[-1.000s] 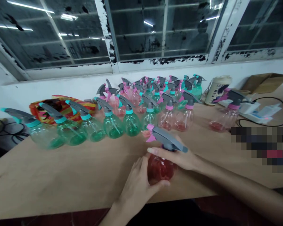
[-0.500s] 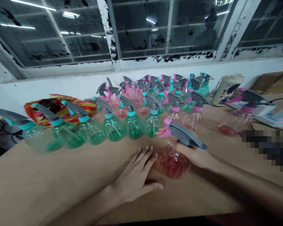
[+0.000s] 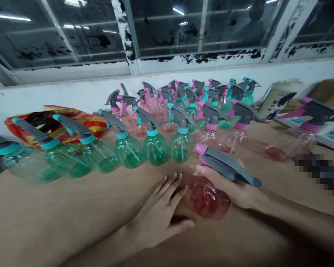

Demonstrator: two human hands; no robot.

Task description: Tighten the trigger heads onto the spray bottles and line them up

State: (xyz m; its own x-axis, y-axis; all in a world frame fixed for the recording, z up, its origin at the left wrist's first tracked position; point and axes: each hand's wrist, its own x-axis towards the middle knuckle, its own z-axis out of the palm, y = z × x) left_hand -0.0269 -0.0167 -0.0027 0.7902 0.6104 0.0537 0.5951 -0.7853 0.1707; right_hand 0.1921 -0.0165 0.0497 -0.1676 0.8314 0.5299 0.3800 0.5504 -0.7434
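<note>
Two hands (image 3: 163, 213), right gripping pink-topped bottle (image 3: 210, 196)

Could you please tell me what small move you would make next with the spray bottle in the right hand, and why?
I would probably ease the held spray bottle slightly forward, toward the pink-collared bottles beyond it: the right hand grips it near the neck, while the left hand lies open beside it, apparently not holding it.
</note>
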